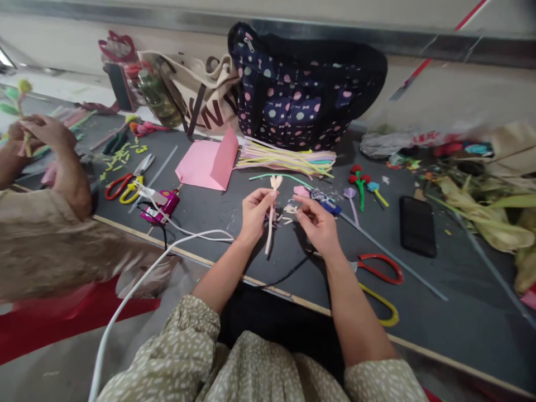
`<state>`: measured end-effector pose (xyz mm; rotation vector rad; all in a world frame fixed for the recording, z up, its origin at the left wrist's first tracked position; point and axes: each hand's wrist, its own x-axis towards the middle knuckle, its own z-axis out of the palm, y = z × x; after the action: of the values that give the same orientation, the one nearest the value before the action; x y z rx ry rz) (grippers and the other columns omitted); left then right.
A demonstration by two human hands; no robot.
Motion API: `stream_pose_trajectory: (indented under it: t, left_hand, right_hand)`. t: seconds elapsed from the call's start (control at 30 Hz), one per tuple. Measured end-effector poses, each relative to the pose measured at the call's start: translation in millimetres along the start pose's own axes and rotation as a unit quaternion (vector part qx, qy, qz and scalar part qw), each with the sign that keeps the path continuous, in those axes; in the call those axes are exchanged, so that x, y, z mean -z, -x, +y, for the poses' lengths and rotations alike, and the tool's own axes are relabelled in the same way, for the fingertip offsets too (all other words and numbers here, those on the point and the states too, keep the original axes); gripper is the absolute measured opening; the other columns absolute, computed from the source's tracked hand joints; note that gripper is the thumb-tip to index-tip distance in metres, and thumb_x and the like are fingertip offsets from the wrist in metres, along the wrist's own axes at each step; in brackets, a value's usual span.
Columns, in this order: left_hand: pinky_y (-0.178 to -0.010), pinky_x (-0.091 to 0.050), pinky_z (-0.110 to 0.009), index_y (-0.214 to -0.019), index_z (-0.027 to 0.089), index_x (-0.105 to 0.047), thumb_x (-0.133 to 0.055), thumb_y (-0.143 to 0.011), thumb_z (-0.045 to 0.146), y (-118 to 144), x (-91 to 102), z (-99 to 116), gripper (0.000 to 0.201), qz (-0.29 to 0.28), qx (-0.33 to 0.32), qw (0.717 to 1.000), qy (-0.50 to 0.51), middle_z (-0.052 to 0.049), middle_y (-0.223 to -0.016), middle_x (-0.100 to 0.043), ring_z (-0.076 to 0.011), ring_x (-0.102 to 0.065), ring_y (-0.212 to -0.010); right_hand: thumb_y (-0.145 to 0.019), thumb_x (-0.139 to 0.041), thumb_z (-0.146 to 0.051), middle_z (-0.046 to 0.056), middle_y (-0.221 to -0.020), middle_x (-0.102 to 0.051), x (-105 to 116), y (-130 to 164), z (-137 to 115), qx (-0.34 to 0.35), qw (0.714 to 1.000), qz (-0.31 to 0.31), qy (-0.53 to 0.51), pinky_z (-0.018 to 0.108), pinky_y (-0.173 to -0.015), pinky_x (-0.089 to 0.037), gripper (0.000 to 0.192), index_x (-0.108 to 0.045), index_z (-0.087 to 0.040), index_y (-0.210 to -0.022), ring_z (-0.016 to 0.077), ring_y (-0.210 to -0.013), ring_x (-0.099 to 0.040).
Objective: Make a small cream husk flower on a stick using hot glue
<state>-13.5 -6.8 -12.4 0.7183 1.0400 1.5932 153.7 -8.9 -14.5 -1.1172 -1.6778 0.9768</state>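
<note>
My left hand is closed on a cream pipe-cleaner flower, pinching it between thumb and fingers just below its petals. Its pale stem hangs down beneath the hand. To the right, my right hand has its index finger and thumb apart, with nothing visible between them. Short cut cream pieces lie on the table by those fingertips. Just beyond the right hand sits a blue glue gun with a long clear glue stick at its rear.
Behind are a pipe-cleaner bundle, pink folded card and a dark patterned bag. Scissors lie under my right forearm; a phone is further right. A white cable crosses the left edge. A co-worker's hands work at left.
</note>
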Motion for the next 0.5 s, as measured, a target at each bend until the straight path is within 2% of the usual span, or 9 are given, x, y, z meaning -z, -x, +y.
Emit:
stream_pose_trajectory:
  t: [0.07,0.13,0.2,0.27,0.4,0.5]
  left_hand:
    - [-0.040,-0.037,-0.016,-0.081,0.016,-0.071,-0.079,-0.071,0.043,0,0.1,-1,0.030,-0.011,0.002,1.000,-0.010,0.003,-0.059,-0.058,-0.0043,-0.047,-0.042]
    - [-0.041,-0.038,-0.017,-0.081,0.016,-0.072,-0.079,-0.072,0.043,1,0.4,-2,0.029,-0.026,0.009,0.999,-0.022,0.003,-0.059,-0.058,-0.0045,-0.046,-0.043]
    - [-0.043,-0.039,-0.018,-0.079,0.017,-0.072,-0.079,-0.072,0.043,1,0.4,-3,0.028,-0.045,0.017,0.998,-0.038,0.003,-0.059,-0.058,-0.0047,-0.046,-0.043]
    - [-0.044,-0.038,-0.018,-0.078,0.016,-0.072,-0.079,-0.072,0.042,1,-0.2,-4,0.027,-0.069,0.023,0.996,-0.058,0.003,-0.058,-0.058,-0.0048,-0.046,-0.044]
    - [-0.042,-0.034,-0.018,-0.076,0.016,-0.072,-0.079,-0.071,0.043,4,-2.5,-3,0.029,-0.109,0.050,0.988,-0.094,0.003,-0.054,-0.057,-0.0051,-0.044,-0.042]
    - [-0.042,-0.032,-0.019,-0.075,0.015,-0.071,-0.079,-0.071,0.044,5,-3.2,-3,0.030,-0.133,0.066,0.982,-0.119,0.003,-0.053,-0.057,-0.0054,-0.043,-0.042]
  right_hand:
    - [-0.086,-0.061,-0.030,0.002,-0.086,-0.066,3,-1,-3,-0.011,0.999,0.016,-0.027,0.024,-0.057,-0.045,0.020,-0.070,-0.022,-0.101,0.0125,-0.067,-0.057]
    - [-0.083,-0.066,-0.032,0.000,-0.077,-0.066,5,-3,-5,-0.038,0.996,0.042,-0.063,0.024,-0.052,-0.044,0.015,-0.070,-0.021,-0.093,0.0123,-0.061,-0.056]
    - [-0.081,-0.070,-0.034,-0.001,-0.070,-0.066,6,-3,-3,-0.059,0.991,0.071,-0.102,0.023,-0.048,-0.043,0.016,-0.069,-0.022,-0.091,0.0123,-0.055,-0.056]
    - [-0.081,-0.070,-0.037,0.000,-0.072,-0.068,8,-4,0,-0.064,0.986,0.091,-0.126,0.024,-0.048,-0.045,0.017,-0.068,-0.022,-0.090,0.0127,-0.055,-0.057]
    - [-0.084,-0.068,-0.039,0.000,-0.077,-0.067,13,-5,3,-0.036,0.987,0.118,-0.098,0.025,-0.050,-0.045,0.017,-0.070,-0.023,-0.088,0.0128,-0.057,-0.056]
    - [-0.085,-0.067,-0.035,0.002,-0.084,-0.065,16,-6,-2,0.025,0.988,0.144,-0.043,0.028,-0.062,-0.048,0.012,-0.072,-0.024,-0.084,0.0153,-0.072,-0.059]
